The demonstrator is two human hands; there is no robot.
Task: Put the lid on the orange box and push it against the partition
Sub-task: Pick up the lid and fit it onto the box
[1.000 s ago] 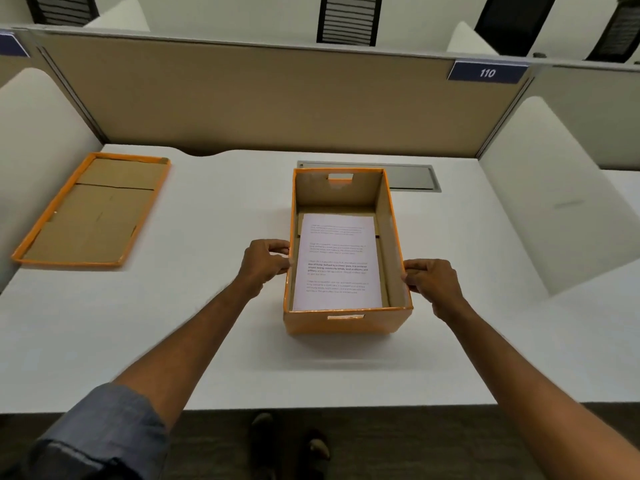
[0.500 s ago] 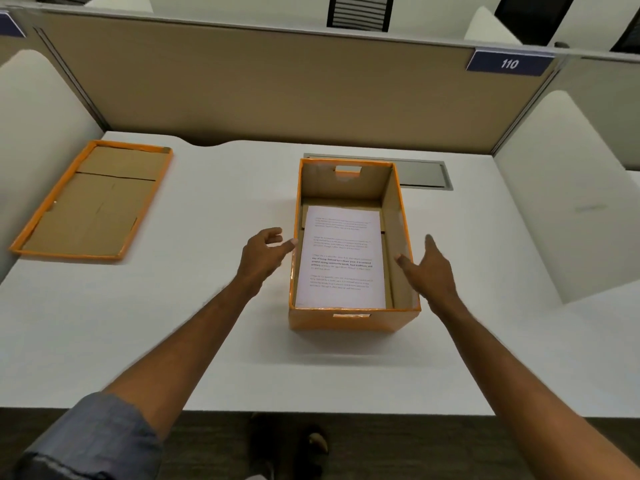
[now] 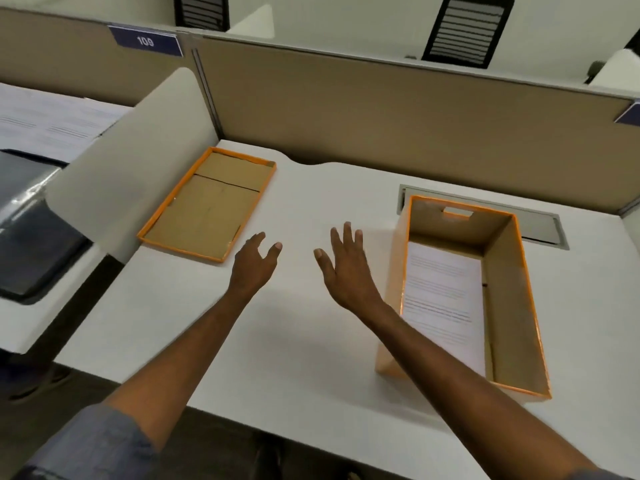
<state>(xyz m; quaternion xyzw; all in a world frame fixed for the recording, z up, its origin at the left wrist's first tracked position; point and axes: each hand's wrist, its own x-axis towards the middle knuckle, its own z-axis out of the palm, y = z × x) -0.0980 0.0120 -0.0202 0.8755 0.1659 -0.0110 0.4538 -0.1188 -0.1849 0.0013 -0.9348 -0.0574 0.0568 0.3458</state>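
Both hands, left hand [image 3: 254, 263] and right hand [image 3: 344, 268], hover spread and empty above the desk [image 3: 294, 341], near the upturned lid [image 3: 207, 206]. Its shallow rim may slip from a one-sided grip, or catch the orange box [image 3: 464, 296] crookedly.

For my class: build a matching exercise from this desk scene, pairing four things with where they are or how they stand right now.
Things
1. Shallow orange cardboard lid
2. Deep orange cardboard box
3. White printed sheet of paper
4. Person's left hand

States
A. Lying on the box's floor
B. Open, empty, nearest the lid
C. Inner side up, beside the curved white divider
D. Uncovered, short of the tan partition

Pairs: 1-C, 2-D, 3-A, 4-B
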